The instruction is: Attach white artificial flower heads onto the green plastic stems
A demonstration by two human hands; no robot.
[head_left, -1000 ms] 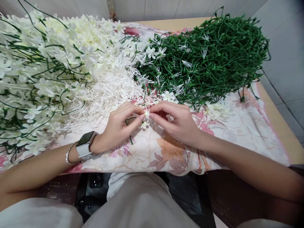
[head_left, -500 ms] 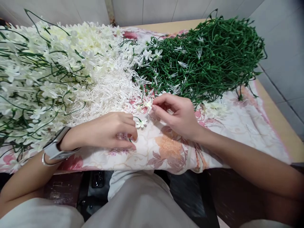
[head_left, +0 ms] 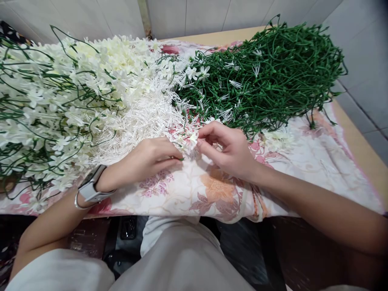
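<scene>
My left hand (head_left: 145, 159), with a watch on its wrist, rests on the floral cloth (head_left: 212, 190) and pinches a thin green stem (head_left: 177, 158) whose tip pokes out past the fingers. My right hand (head_left: 228, 147) faces it, thumb and forefinger closed on a small white flower (head_left: 193, 137). Both hands meet at the edge of a heap of white plastic stamens (head_left: 142, 117), just in front of a pile of bare green stems (head_left: 273, 72).
A big mound of finished white flower sprays (head_left: 60, 93) fills the left side. Loose white petals (head_left: 277, 139) lie right of my right hand. The tan tabletop (head_left: 360, 137) shows at the right, tiled walls behind. My lap is below the table's edge.
My left hand has risen from the cloth back toward the right hand, now pinching a stem. My right hand stays in place on the flower. The view has shifted slightly.
</scene>
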